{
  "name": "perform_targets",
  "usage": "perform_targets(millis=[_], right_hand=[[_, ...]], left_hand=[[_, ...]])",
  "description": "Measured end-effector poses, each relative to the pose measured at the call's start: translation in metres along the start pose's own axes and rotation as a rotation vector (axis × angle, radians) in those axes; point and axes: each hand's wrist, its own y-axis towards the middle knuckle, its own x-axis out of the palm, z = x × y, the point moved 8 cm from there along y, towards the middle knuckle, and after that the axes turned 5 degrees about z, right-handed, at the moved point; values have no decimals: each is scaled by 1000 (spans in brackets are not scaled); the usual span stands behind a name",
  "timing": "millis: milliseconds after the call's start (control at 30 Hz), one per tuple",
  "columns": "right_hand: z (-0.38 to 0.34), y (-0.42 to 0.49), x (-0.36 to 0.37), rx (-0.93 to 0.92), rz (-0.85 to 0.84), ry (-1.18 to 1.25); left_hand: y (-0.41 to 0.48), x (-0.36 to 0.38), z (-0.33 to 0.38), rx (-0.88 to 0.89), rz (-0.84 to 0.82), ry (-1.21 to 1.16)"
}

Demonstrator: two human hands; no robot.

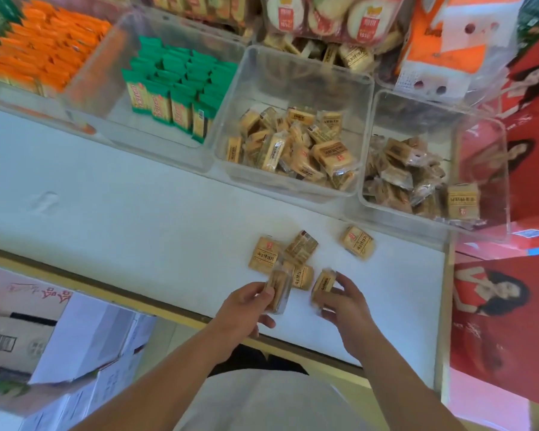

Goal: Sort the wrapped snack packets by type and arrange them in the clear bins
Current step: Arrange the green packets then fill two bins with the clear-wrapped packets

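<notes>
Gripping tan wrapped snack packets (277, 295), one in left hand (246, 306), one in right hand (347, 309).
Loose packets (263, 255) at 12 o'clock; clear plastic bins (277, 179) beyond.

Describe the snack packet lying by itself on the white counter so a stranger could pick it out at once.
Find the white counter in front of the clear bins. Near its right end, in front of the gap between the two rightmost bins, lies the lone packet. Unlike the cluster of tan packets to its left, it touches no other packet.
</notes>
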Motion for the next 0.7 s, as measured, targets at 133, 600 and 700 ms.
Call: perform_targets(millis=[133, 600, 700], right_hand=[[-22, -37, 26, 29, -271, 294], [-76, -74, 39, -166, -212, 383], [-82, -79, 41, -200, -198, 365]], left_hand=[[-1, -11, 23, 73, -4, 86], [-28, -4, 109, 419, -90, 209], [-29, -6, 115, 449, -39, 189]])
